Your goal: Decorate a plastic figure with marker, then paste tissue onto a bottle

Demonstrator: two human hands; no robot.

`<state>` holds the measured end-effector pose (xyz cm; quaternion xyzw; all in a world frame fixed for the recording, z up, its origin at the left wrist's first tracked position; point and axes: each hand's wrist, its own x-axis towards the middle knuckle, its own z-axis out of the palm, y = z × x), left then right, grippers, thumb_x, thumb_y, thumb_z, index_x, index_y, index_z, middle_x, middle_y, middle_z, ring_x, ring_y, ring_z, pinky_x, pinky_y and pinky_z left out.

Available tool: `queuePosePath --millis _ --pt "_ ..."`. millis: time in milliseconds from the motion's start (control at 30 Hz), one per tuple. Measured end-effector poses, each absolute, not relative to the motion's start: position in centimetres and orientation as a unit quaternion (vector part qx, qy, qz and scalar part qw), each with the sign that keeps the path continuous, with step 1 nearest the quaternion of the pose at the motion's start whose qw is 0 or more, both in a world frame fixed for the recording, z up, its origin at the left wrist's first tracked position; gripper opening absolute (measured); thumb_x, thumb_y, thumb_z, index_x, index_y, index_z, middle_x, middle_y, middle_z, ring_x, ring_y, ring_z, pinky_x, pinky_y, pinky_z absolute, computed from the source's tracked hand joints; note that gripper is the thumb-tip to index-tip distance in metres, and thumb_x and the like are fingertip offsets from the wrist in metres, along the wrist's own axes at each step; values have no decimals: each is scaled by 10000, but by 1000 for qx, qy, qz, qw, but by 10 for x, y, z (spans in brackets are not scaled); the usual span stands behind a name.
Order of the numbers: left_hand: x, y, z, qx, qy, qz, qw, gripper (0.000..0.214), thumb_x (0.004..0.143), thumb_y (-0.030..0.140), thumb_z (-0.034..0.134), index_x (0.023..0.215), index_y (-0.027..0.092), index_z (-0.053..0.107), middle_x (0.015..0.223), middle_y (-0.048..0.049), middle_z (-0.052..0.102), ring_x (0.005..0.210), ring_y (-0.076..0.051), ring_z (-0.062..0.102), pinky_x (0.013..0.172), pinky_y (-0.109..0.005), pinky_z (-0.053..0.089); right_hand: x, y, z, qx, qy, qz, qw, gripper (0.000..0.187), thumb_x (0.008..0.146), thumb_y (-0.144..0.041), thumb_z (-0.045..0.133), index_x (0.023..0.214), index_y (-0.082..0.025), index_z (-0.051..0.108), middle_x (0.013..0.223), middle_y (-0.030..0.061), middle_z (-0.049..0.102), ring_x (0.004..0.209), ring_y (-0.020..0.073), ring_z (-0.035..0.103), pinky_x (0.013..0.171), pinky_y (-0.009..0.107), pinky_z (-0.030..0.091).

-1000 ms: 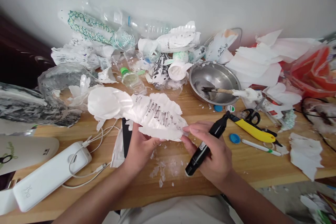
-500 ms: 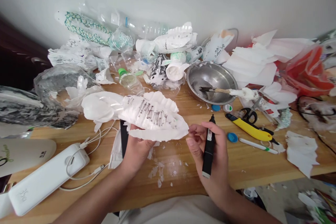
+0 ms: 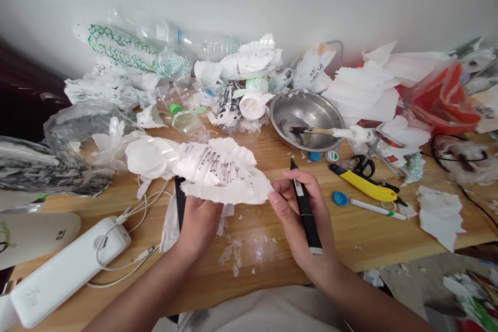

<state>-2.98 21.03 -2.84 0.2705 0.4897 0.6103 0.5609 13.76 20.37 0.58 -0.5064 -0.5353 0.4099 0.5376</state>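
A white papered fish shape [image 3: 218, 170] with rows of black strokes on its side is held up above the table. My left hand [image 3: 200, 223] is closed round its underside, the fingertips partly hidden behind it. In my right hand [image 3: 307, 218] a black marker [image 3: 305, 207] lies between the fingers, slanted, its dark tip pointing up and away. The right thumb and a fingertip pinch the pointed right end of the fish. Scraps of white paper lie on the wooden table [image 3: 272, 264] beneath.
A metal bowl [image 3: 307, 119] with a brush [image 3: 322, 132] across it stands behind. At right lie scissors [image 3: 363, 163], a yellow utility knife [image 3: 363, 185], a white pen [image 3: 377, 209] and a blue cap [image 3: 340, 198]. Bottles and papered shapes line the wall. A white power bank [image 3: 70, 272] with cables sits left.
My right hand has moved left and now pinches the right end of the fish, marker still in it. The fish has tilted slightly. The whole view has shifted a little.
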Motion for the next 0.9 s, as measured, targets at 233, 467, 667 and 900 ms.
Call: queuePosePath --millis 233,467,667,900 --pt "-28 208 -28 212 479 617 587 415 785 464 790 1125 276 646 1190 -77 731 1146 -307 670 920 -416 594 133 203 4 -504 -529 418 540 276 906 -258 691 1149 -274 563 886 -11 651 805 112 663 715 223 584" --pt "-27 206 -25 202 467 620 598 304 773 480 795 964 284 662 1071 -27 751 1025 -243 711 857 -349 593 133 203 9 -501 -547 395 541 277 904 -203 678 1143 -258 550 876 -10 636 801 110 645 725 229 577" --pt "-31 206 -31 263 511 620 534 276 789 473 775 876 253 632 825 -14 704 921 -247 705 866 -381 573 130 203 5 -507 -581 351 531 293 919 -179 647 1176 -250 526 886 -5 618 790 116 630 711 242 565" --pt "-38 204 -32 385 580 579 424 447 787 414 779 1163 201 663 1073 -86 737 1093 -320 665 982 -421 528 142 208 -1 -384 -761 67 518 462 833 -46 716 1211 -244 537 1220 124 675 1171 274 642 930 527 571"
